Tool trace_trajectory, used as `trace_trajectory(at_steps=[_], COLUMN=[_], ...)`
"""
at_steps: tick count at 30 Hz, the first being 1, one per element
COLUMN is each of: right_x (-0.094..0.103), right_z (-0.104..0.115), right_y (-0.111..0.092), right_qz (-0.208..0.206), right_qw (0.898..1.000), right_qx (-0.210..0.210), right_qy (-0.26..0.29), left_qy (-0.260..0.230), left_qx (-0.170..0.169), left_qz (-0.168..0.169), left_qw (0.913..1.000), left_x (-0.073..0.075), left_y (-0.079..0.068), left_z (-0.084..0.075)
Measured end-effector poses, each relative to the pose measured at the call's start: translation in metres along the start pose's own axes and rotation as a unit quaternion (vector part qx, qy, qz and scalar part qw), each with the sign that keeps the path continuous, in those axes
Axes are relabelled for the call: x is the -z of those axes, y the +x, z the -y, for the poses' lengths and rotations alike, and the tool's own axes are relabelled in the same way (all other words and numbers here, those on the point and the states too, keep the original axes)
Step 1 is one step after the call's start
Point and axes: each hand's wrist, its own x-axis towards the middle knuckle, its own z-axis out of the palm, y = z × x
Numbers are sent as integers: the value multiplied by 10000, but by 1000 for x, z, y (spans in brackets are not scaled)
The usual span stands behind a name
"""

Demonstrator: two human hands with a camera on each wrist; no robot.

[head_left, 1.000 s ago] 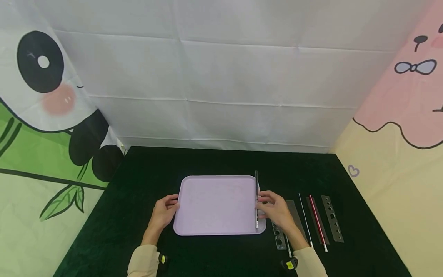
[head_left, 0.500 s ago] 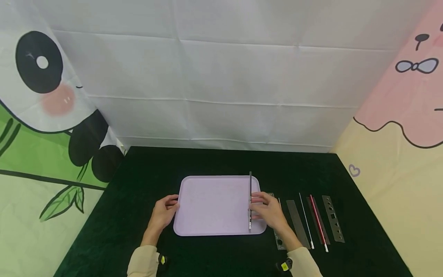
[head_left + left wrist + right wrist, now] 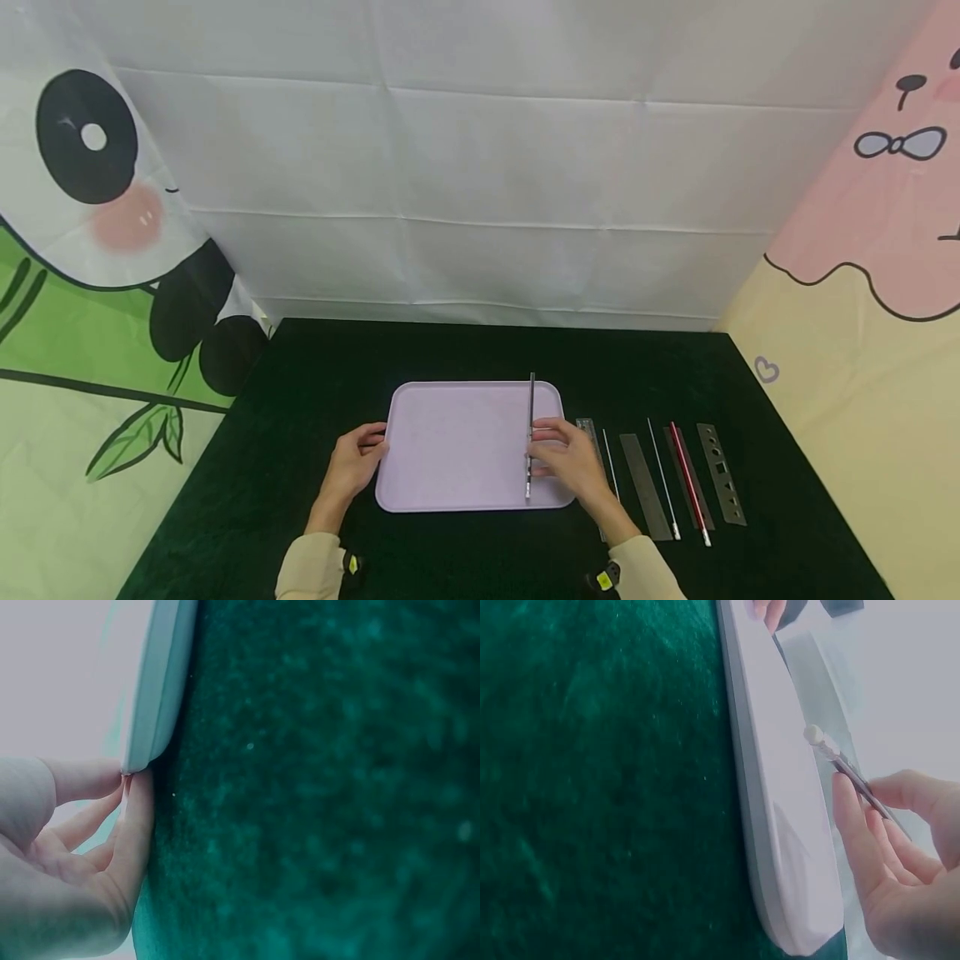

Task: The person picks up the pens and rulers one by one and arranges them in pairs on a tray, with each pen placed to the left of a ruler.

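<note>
A pale lilac tray (image 3: 450,442) lies on the dark green cloth. My left hand (image 3: 356,458) pinches its left rim; in the left wrist view the thumb and fingers meet at the tray's edge (image 3: 154,697). Over the tray's right part, my right hand (image 3: 570,458) holds a dark pencil (image 3: 531,408) between thumb and fingertips. The pencil points away from me, and its white eraser end (image 3: 815,736) is nearest me. In the right wrist view the pencil (image 3: 855,776) appears raised above the tray surface.
Right of the tray lie a ruler with cut-outs (image 3: 585,427), partly behind my right arm, a slim pale pencil (image 3: 611,462), a grey ruler (image 3: 647,487), another pale pencil (image 3: 663,479), a red pencil (image 3: 688,475) over a dark strip, and a stencil ruler (image 3: 722,475).
My right hand has moved left with the pencil, from the tray's right edge to farther over the tray. My left hand and the tray have stayed put.
</note>
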Motion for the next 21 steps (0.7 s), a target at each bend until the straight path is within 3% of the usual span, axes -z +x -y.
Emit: trace_trajectory(at_steps=[7, 21], right_x=[-10, -26], right_z=[2, 3], right_y=[4, 7], right_qz=[-9, 70], right_qw=[9990, 9983], right_qx=[-164, -175], right_qy=[420, 557], left_qy=[14, -3], left_qx=[8, -39], left_qz=[-48, -33], left_qw=[10000, 10000], left_x=[0, -1], left_y=[-1, 1], left_z=[-1, 3])
